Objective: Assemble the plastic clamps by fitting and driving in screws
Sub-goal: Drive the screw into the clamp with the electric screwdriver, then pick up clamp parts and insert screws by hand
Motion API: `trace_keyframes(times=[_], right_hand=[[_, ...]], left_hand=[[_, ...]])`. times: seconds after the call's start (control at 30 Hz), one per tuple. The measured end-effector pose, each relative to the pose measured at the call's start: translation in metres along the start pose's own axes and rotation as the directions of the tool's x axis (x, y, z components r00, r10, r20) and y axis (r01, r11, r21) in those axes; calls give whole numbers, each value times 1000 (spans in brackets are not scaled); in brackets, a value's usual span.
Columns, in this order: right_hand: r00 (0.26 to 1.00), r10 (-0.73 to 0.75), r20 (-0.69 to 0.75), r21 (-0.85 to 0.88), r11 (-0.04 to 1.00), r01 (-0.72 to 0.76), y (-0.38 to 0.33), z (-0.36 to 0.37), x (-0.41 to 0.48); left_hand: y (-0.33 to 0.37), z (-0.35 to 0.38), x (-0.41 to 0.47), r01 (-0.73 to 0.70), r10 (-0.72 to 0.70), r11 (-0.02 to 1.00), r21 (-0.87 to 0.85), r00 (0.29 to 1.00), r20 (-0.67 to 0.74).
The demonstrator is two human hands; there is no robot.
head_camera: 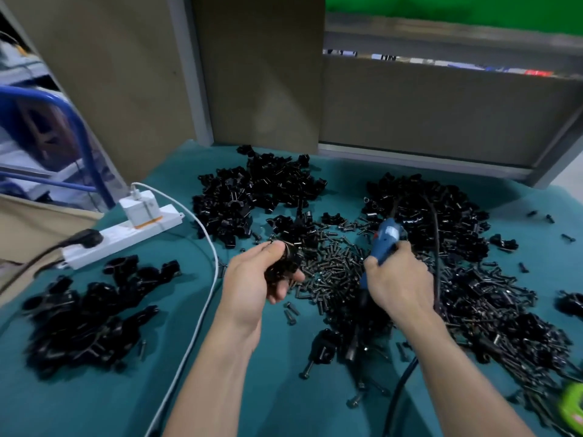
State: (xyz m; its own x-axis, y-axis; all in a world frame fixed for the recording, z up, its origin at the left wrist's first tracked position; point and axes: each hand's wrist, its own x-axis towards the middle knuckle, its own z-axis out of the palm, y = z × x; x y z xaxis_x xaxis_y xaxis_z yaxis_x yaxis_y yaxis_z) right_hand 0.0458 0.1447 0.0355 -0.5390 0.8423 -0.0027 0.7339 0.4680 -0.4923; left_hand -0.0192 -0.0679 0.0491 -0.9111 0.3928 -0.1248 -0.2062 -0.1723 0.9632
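Above the teal surface [94, 405], our left hand [252, 282] curls its fingers [280, 293] round a black clamp [285, 263] just left of the loose screws [334, 269], while our right hand [402, 287], over that heap, grips the blue screwdriver [385, 238] with fingers wrapped round it.

Teal table cloth [94, 405], beige partition panels [258, 74] — green wall [457, 11] behind

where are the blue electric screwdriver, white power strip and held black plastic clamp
blue electric screwdriver [387, 235], head view, upper blue body
white power strip [117, 237], head view, bare top face
black plastic clamp [284, 262], head view, exposed side
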Motion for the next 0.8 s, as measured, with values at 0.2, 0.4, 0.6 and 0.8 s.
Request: trace_keyframes(times=[0.2, 0.4, 0.6, 0.8], right_hand=[[858, -480, 184, 470, 809, 353, -53, -12, -63], [692, -588, 419, 784, 619, 51, -133, 40, -131], [537, -640, 550, 775, 631, -41, -197, 87, -164], [595, -612, 521, 505, 783, 364, -232, 122, -173]], left_hand=[[3, -13, -20, -157, 154, 988, 15, 944, -292], [11, -49, -35, -140, 164, 986, 86, 848, -504], [18, -110, -55, -12, 515, 813, 582, 483, -708], [4, -158, -40, 379, 497, 624, 683, 482, -722]])
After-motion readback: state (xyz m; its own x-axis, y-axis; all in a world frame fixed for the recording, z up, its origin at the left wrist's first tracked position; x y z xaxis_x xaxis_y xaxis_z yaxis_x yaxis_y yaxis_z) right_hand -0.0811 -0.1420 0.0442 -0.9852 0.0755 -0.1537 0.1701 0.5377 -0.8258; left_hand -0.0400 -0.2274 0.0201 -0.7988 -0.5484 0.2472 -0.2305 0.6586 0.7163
